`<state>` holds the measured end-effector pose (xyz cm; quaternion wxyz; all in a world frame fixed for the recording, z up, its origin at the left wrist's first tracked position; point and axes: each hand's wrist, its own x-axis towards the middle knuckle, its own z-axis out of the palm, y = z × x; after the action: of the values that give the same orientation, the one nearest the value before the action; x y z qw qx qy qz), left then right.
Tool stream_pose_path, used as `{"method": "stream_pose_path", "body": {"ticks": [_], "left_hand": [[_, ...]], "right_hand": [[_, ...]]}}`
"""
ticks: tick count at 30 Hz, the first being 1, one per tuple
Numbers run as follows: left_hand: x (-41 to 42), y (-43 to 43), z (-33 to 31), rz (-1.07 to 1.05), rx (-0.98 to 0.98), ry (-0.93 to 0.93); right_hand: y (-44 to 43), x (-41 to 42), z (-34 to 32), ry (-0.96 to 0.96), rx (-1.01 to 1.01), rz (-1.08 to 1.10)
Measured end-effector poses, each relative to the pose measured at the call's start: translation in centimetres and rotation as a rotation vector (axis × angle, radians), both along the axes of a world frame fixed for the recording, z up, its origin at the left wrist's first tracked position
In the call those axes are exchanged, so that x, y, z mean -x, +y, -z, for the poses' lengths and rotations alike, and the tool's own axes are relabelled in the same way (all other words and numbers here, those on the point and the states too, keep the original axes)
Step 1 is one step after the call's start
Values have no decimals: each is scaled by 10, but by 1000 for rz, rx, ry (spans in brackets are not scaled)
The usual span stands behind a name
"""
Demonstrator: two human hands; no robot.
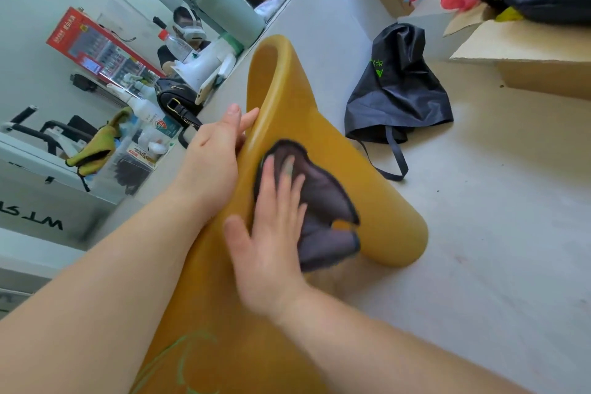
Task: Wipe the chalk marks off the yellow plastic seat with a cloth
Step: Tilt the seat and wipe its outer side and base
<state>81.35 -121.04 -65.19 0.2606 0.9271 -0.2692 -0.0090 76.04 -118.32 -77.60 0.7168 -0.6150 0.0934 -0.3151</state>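
Note:
The yellow plastic seat [367, 169] fills the middle of the view, running from the bottom edge up toward the wall. A dark grey cloth [323, 201] lies crumpled on its surface. My right hand [275, 227] presses flat on the cloth with fingers spread and is blurred. My left hand [214, 157] grips the seat's left edge, its fingers curled round the rim. Green chalk marks [179, 361] curve across the seat near the bottom edge, below my arms.
A black bag [396, 89] lies on the pale floor right of the seat. A cardboard box [527, 54] stands at the upper right under dark bags. A cluttered ledge [179, 99] with bottles, a handbag and a flask runs along the left.

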Motion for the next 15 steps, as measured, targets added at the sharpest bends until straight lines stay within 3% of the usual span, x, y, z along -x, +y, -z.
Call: {"method": "stream_pose_path", "body": {"ticks": [4,9,15], "left_hand": [[-1,1,0,-13,-6,-55],[0,0,2,-12,-37,-122],[-4,3,2,57,-122,-247]], "right_hand": [[26,21,12,-9,-40,-107],[-64,-39,-5,144,-70,-25],[-103,-54,-46,-150,18,40]]}}
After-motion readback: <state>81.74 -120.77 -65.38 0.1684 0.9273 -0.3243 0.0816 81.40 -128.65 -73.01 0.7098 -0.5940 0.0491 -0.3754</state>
